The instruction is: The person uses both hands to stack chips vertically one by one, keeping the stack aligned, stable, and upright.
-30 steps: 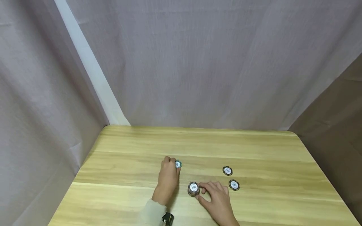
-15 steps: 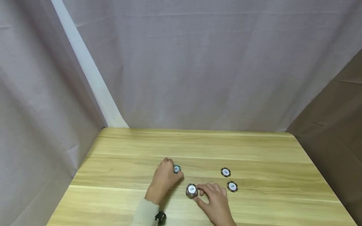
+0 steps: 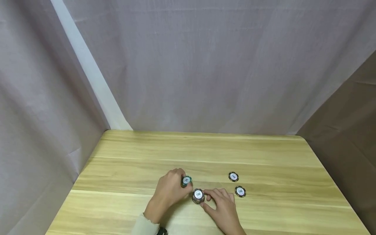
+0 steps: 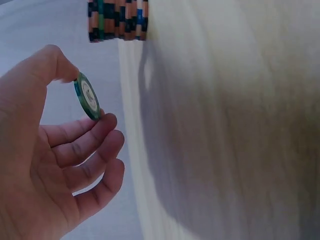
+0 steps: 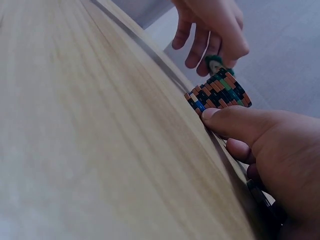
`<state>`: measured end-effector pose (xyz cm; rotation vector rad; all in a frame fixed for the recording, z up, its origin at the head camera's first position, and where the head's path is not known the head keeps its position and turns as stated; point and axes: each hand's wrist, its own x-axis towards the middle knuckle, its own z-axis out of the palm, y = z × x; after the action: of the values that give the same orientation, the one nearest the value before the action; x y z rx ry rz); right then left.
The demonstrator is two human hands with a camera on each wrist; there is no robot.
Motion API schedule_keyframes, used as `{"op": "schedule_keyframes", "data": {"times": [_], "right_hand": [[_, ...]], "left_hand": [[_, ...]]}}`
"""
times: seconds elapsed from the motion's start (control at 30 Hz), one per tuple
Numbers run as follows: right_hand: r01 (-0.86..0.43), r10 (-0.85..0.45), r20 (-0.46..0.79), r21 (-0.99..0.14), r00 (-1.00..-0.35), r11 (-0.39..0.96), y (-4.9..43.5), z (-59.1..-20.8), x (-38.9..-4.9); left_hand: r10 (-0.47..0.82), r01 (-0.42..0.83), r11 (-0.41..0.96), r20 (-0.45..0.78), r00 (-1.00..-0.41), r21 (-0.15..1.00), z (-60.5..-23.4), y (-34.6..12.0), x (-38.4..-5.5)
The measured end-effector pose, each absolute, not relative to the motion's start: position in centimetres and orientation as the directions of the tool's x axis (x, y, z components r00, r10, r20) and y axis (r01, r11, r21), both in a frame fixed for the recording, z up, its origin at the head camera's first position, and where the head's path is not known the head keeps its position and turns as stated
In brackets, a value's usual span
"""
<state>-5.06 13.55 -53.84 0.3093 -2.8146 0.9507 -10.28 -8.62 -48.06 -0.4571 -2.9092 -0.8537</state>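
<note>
My left hand (image 3: 168, 189) pinches a green poker chip (image 3: 186, 180) between thumb and fingertips. In the left wrist view this chip (image 4: 87, 96) is tilted and lifted off the table. Close to its right stands a stack of poker chips (image 3: 198, 195), with a black chip marked 100 on top. My right hand (image 3: 224, 209) holds that stack at its right side, with thumb and index finger against the edge. From the side, the stack (image 5: 220, 92) shows mostly orange and black edges, with some green and blue. The right hand's other fingers are partly hidden.
Two loose black chips lie flat to the right, a farther one (image 3: 233, 176) and a nearer one (image 3: 240, 191). The wooden table (image 3: 132, 176) meets grey curtains (image 3: 188, 71) at the back and sides.
My left hand has brought the green chip nearer, toward the stack, and its thumb has come round the chip's near side. My right hand still holds the stack in place.
</note>
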Motion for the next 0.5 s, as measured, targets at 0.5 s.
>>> {"op": "schedule_keyframes", "data": {"times": [0.5], "right_hand": [[-0.287,-0.157,0.268,-0.565,-0.95,0.773,13.5,-53.4,-4.9]], "left_hand": [[0.469,0.542,0.748,0.273,-0.84,0.382,-47.8,-7.1,-7.8]]}}
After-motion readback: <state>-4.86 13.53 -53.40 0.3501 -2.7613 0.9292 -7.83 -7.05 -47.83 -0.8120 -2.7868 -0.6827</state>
